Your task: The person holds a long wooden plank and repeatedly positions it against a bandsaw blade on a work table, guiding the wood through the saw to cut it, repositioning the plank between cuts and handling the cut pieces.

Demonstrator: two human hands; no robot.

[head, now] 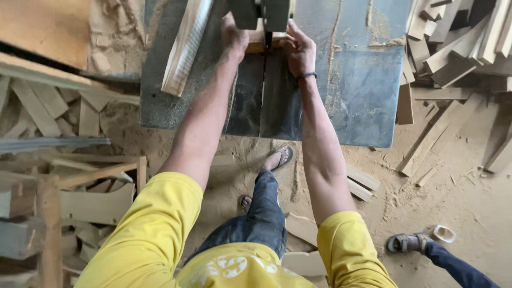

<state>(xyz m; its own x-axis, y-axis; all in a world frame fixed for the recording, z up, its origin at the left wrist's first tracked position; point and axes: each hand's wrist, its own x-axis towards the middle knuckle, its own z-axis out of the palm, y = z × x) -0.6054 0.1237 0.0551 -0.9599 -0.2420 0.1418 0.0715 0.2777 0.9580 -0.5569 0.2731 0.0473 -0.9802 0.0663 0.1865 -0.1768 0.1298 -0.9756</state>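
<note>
Block (260, 41) work takes place on a grey metal saw table (352, 101), dusted with sawdust, in a workshop with a sawdust-covered floor (469, 208). Offcuts (458, 42) are heaped at the table's right edge and scattered on the floor to the left. A long pale plank (184, 48) lies tilted on the table's left part. Another person's sandalled foot (408, 242) stands at lower right, beside a small white cup (444, 233).

The block sits at the far end of the table, directly under the dark blade guard (264, 13), with the blade slot (263, 96) running from it toward you. Its long axis lies crosswise, left to right, square to the slot. It is short, light brown, and mostly hidden by your hands and the guard.

Your left hand (233, 36) presses the block's left end; your right hand (300, 50) covers its right end, a dark band on the wrist. On both hands the fingers are together and curled down onto the wood. The blade itself cannot be made out clearly.
</note>
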